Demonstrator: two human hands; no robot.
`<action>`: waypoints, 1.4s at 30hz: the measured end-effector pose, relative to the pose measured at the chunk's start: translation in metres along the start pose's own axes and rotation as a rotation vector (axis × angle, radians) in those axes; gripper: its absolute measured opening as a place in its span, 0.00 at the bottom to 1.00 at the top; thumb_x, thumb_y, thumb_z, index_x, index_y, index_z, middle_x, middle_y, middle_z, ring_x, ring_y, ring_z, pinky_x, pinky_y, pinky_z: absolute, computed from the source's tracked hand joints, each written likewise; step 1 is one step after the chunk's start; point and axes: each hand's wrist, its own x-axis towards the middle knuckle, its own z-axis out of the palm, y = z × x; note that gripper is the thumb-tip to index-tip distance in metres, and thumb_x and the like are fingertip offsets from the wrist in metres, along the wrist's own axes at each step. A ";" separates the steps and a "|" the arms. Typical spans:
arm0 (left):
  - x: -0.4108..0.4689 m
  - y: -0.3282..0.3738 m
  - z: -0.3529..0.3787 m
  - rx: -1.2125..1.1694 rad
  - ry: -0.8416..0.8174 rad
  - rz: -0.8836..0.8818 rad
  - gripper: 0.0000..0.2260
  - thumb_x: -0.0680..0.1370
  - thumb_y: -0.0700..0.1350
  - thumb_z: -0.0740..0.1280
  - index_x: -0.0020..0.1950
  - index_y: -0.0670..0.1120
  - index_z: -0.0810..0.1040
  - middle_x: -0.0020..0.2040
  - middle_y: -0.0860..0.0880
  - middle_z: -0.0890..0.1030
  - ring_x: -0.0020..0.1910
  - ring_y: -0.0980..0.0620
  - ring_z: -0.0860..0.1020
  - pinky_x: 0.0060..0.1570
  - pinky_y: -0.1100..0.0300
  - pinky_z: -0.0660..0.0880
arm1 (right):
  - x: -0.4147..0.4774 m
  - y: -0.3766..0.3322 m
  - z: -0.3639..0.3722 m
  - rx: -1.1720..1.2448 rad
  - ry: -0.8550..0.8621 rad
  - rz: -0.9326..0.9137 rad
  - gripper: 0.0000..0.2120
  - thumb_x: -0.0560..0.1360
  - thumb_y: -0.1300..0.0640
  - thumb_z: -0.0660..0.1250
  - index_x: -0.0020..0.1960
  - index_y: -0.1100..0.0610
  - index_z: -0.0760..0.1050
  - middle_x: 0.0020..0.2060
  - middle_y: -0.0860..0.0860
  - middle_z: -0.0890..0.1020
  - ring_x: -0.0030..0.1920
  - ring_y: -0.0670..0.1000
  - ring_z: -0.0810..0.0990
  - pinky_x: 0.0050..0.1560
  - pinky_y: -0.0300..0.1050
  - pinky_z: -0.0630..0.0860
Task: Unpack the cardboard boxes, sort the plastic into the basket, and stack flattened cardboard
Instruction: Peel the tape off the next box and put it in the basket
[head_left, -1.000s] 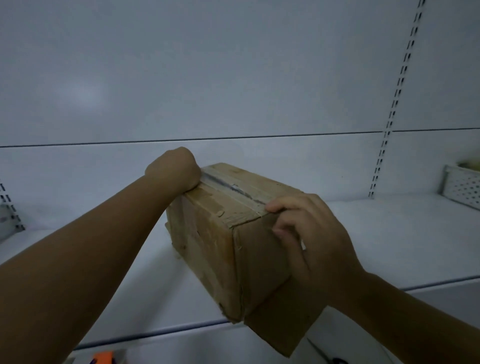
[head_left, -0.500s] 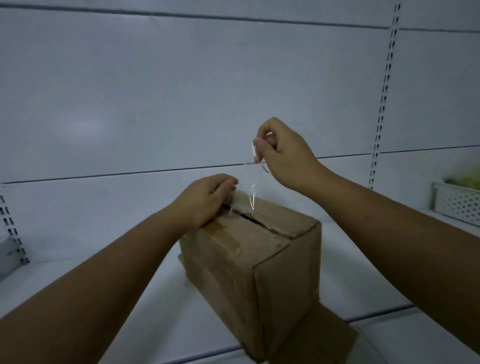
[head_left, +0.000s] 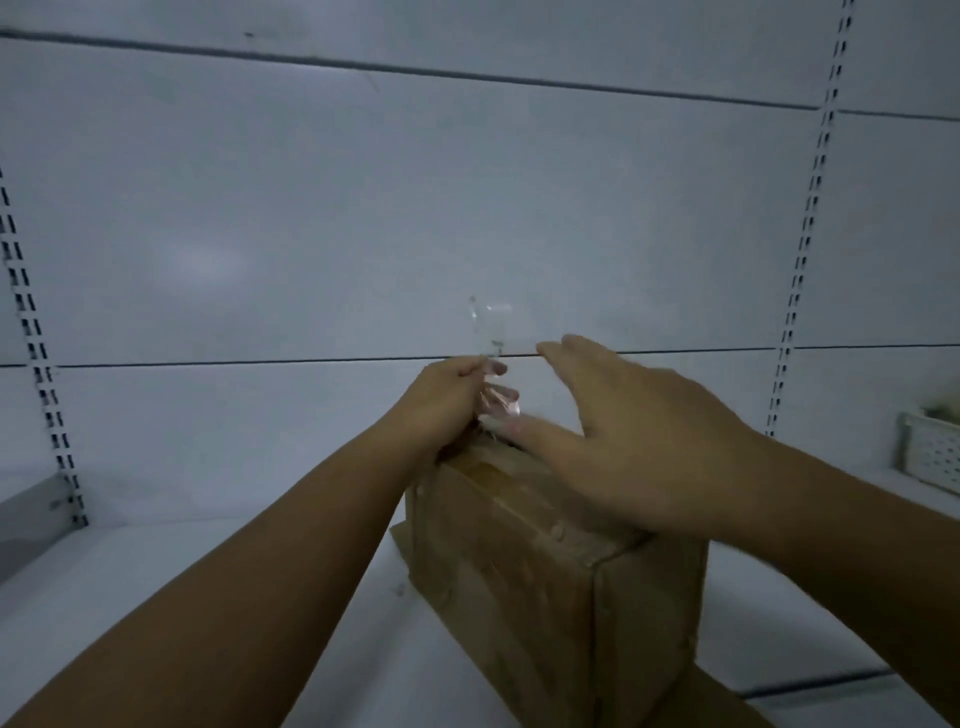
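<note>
A brown cardboard box (head_left: 524, 597) stands on a white shelf (head_left: 156, 597), its top flaps closed, with old tape patches on them. My left hand (head_left: 447, 405) is at the box's far top edge and pinches a strip of clear plastic tape (head_left: 491, 332) that sticks up above its fingers. My right hand (head_left: 608, 431) hovers over the box top with fingers spread and straight, blurred by motion, holding nothing. More crumpled clear tape shows between the two hands.
A white perforated basket (head_left: 935, 457) sits on the shelf at the far right. Slotted shelf uprights (head_left: 800, 260) run up the white back wall. A flat piece of cardboard (head_left: 717, 696) lies under the box at its front.
My right hand pulled the tape strip off the box top, let it go and dropped towards the box with fingers spread. The strip is now pinched by my left hand.
</note>
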 end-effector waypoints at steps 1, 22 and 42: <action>0.002 0.001 -0.003 -0.147 0.001 -0.041 0.14 0.82 0.41 0.52 0.58 0.44 0.77 0.41 0.48 0.84 0.44 0.54 0.83 0.51 0.57 0.77 | -0.009 -0.006 0.008 -0.084 -0.072 -0.069 0.33 0.74 0.32 0.52 0.74 0.42 0.48 0.75 0.45 0.56 0.70 0.50 0.64 0.66 0.47 0.63; 0.006 -0.045 -0.147 -0.677 0.464 -0.025 0.07 0.75 0.40 0.57 0.40 0.43 0.73 0.21 0.52 0.66 0.26 0.52 0.64 0.30 0.59 0.78 | 0.040 0.104 0.039 0.323 -0.305 0.084 0.21 0.60 0.60 0.64 0.51 0.44 0.70 0.63 0.43 0.70 0.63 0.48 0.69 0.56 0.45 0.71; 0.002 0.068 0.084 -0.274 -0.248 0.335 0.09 0.77 0.39 0.63 0.40 0.46 0.82 0.37 0.47 0.78 0.41 0.48 0.78 0.53 0.51 0.78 | -0.025 0.170 -0.017 1.185 -0.167 0.159 0.21 0.73 0.44 0.60 0.56 0.57 0.76 0.44 0.54 0.84 0.38 0.53 0.83 0.38 0.41 0.80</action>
